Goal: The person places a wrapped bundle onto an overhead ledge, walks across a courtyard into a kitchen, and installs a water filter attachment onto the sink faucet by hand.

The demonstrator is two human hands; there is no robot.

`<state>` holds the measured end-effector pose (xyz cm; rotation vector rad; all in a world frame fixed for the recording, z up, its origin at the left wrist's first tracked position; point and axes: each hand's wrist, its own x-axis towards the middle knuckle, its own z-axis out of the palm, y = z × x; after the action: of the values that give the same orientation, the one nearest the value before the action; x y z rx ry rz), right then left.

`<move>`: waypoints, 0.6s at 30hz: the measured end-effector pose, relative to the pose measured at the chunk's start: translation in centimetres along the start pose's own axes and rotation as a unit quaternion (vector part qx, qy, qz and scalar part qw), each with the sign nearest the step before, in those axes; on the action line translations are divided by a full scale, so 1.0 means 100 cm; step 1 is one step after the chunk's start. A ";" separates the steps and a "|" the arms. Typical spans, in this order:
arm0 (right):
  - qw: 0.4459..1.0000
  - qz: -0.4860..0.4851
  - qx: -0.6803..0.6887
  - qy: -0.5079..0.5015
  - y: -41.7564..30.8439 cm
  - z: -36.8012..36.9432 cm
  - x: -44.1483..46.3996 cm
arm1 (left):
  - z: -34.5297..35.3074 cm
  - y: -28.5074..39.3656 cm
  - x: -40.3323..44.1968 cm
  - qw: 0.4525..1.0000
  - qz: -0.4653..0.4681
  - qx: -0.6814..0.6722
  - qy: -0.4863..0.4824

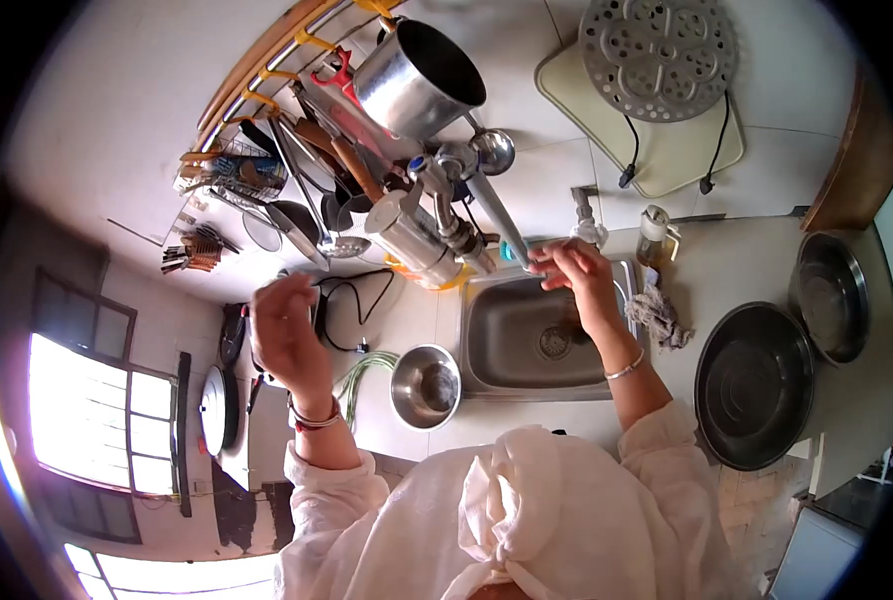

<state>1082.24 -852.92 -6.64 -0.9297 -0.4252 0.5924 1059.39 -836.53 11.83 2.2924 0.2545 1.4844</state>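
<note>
Counter: runs (406,325) beneath and to either side of the hands, carrying the vessels near the water.
Sink: set (482,340) below and left of the right hand; its drain lies under the tap, presumably to catch the flow.
Dark basins: the larger (754,385) and the smaller (831,298) sit beyond the right hand, perhaps set aside there.
Pot: mouth tilted outward (396,95), beyond and between the hands; apparently hung up for storage.
Steel bowl: between the hands (425,387), just beside the sink, probably for easy reach.
Left hand: raised, fingers loosely bent (291,335); I cannot tell whether it grips anything.
Right hand: fingers bent at the spout's tip (578,280); touching or gripping cannot be told.
Tap spout: slants down toward the right hand (496,210).
Cloth: crumpled just right of that hand (659,315), likely for wiping.
Writing: none legible.
</note>
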 end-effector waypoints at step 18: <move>0.999 -0.026 0.032 0.029 0.043 0.050 -0.025 | 0.153 -0.057 -0.148 0.652 -0.450 -0.593 -0.143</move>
<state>1076.18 -849.43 -7.79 -0.8705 -0.3743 0.5280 1067.33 -840.17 -8.40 0.9468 0.1774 0.4058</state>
